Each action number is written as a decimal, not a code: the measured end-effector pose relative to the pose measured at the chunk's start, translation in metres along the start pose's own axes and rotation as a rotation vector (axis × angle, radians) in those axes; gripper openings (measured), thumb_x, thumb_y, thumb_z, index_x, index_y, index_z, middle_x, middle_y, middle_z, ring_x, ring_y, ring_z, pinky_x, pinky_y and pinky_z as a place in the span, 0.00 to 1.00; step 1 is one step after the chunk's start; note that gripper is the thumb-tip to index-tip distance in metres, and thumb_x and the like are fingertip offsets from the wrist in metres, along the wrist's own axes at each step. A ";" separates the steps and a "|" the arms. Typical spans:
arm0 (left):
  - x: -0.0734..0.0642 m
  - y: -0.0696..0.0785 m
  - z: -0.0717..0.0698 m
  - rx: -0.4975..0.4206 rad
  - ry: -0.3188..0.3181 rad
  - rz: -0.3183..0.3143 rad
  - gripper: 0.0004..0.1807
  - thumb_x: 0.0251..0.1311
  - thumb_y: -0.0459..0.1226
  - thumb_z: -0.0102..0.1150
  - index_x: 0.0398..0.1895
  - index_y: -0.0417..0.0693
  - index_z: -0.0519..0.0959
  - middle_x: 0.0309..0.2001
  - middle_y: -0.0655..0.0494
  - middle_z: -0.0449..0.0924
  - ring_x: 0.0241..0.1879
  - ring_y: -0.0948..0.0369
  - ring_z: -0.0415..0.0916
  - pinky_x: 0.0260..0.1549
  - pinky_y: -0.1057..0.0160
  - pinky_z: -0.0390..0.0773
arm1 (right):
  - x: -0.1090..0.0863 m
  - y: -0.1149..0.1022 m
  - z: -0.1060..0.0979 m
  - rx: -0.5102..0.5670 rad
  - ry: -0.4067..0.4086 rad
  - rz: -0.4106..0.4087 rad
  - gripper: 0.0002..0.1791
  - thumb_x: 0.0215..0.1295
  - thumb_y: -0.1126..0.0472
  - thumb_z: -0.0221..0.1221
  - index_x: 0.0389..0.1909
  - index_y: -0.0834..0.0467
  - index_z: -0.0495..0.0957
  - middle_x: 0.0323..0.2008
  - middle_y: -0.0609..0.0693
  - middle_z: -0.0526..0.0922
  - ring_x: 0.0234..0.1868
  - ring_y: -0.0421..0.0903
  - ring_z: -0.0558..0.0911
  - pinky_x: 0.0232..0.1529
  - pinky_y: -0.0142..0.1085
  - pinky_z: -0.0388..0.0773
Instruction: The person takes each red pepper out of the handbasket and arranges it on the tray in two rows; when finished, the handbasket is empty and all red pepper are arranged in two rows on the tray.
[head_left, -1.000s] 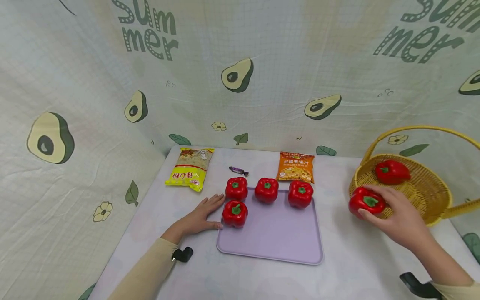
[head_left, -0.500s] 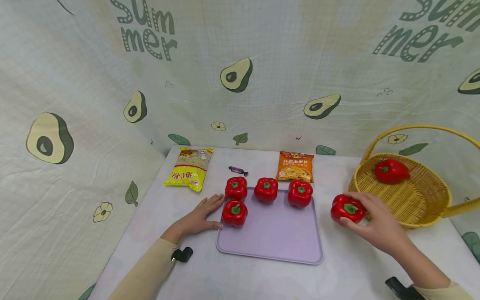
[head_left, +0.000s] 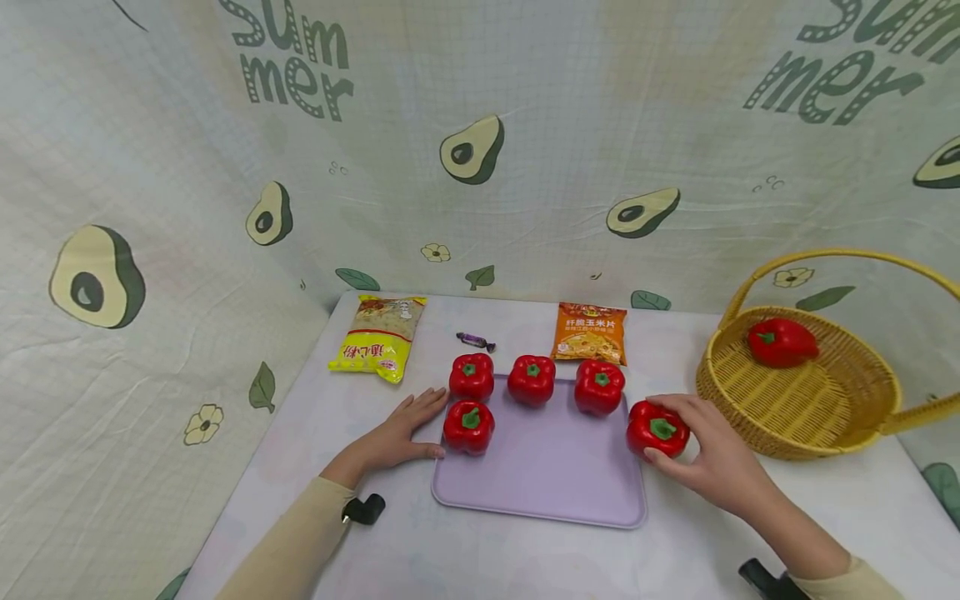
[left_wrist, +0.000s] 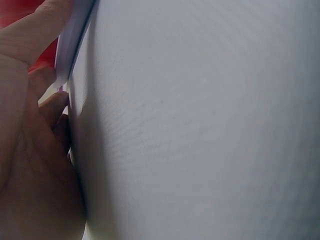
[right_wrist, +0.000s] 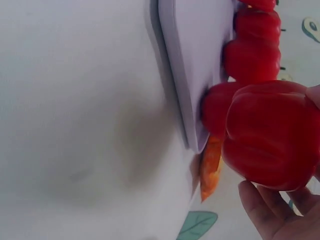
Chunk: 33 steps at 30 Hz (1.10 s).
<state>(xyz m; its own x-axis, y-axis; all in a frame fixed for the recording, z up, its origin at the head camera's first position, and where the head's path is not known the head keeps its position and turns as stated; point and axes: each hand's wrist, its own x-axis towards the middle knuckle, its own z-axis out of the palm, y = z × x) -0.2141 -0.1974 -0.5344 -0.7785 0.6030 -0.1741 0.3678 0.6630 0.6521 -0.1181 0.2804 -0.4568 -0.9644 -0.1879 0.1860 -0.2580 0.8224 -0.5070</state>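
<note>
My right hand (head_left: pixel 708 457) grips a red bell pepper (head_left: pixel 657 430) by its sides, held at the right edge of the lilac tray (head_left: pixel 555 492). In the right wrist view this pepper (right_wrist: pixel 272 135) hangs over the table, fingers below it. At the tray's left edge my left hand (head_left: pixel 393 437) lies with fingers spread and nearly straight, fingertips and thumb right at the rim. Beside it two peppers (head_left: pixel 468 427) stand one behind the other on the tray. Along the back sit a middle pepper (head_left: pixel 532 381) and a right one (head_left: pixel 599 387).
A yellow wicker basket (head_left: pixel 806 446) with a tall handle stands at right, one pepper (head_left: pixel 782 342) inside. Behind the tray lie a yellow food packet (head_left: pixel 378 337), a small purple-wrapped candy (head_left: pixel 476 342) and an orange snack packet (head_left: pixel 590 333). A printed cloth hangs behind the table.
My right hand has carried the pepper leftward, from over the basket's left rim to the tray's right edge. The left hand has stayed where it was.
</note>
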 end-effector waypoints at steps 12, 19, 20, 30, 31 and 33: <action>-0.001 -0.001 0.001 0.007 0.004 -0.002 0.53 0.59 0.58 0.67 0.83 0.58 0.50 0.82 0.59 0.44 0.81 0.54 0.35 0.78 0.45 0.34 | 0.010 -0.023 0.026 0.074 -0.086 0.000 0.37 0.55 0.47 0.76 0.66 0.47 0.73 0.62 0.53 0.75 0.63 0.56 0.72 0.54 0.61 0.80; -0.001 0.001 0.000 0.017 -0.009 -0.032 0.54 0.58 0.60 0.67 0.83 0.63 0.48 0.82 0.64 0.43 0.81 0.59 0.34 0.78 0.49 0.33 | 0.018 -0.039 0.040 0.097 -0.097 -0.037 0.37 0.54 0.49 0.77 0.65 0.45 0.73 0.61 0.51 0.75 0.63 0.55 0.73 0.51 0.58 0.83; -0.001 0.002 0.000 0.015 -0.008 -0.034 0.54 0.58 0.60 0.67 0.83 0.63 0.48 0.82 0.64 0.43 0.81 0.59 0.34 0.78 0.49 0.33 | 0.020 -0.041 0.042 0.103 -0.097 -0.046 0.37 0.53 0.50 0.77 0.65 0.45 0.74 0.61 0.50 0.75 0.62 0.54 0.73 0.51 0.57 0.83; -0.001 0.001 0.000 0.010 -0.010 -0.034 0.54 0.59 0.60 0.67 0.83 0.63 0.49 0.82 0.65 0.42 0.81 0.59 0.33 0.78 0.48 0.33 | 0.035 -0.052 0.066 0.114 -0.079 -0.136 0.39 0.49 0.52 0.79 0.64 0.47 0.74 0.59 0.48 0.75 0.61 0.51 0.74 0.49 0.52 0.85; -0.001 0.001 0.000 0.011 -0.010 -0.035 0.54 0.59 0.60 0.67 0.83 0.63 0.48 0.82 0.65 0.42 0.81 0.60 0.33 0.78 0.49 0.33 | 0.037 -0.053 0.068 0.118 -0.078 -0.142 0.39 0.49 0.52 0.79 0.64 0.47 0.74 0.59 0.48 0.75 0.61 0.51 0.74 0.48 0.51 0.86; -0.001 0.000 0.000 0.010 -0.009 -0.034 0.54 0.59 0.60 0.67 0.83 0.63 0.49 0.82 0.65 0.43 0.81 0.60 0.33 0.78 0.48 0.33 | 0.040 -0.056 0.072 0.126 -0.079 -0.156 0.39 0.49 0.51 0.79 0.64 0.47 0.74 0.59 0.48 0.76 0.61 0.50 0.74 0.48 0.50 0.86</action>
<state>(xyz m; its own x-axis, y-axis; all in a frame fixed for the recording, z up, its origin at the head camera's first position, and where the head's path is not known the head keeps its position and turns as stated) -0.2131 -0.1981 -0.5341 -0.7858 0.5843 -0.2029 0.3465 0.6876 0.6381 -0.1467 0.1883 -0.4819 -0.9124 -0.3534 0.2065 -0.4051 0.7075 -0.5791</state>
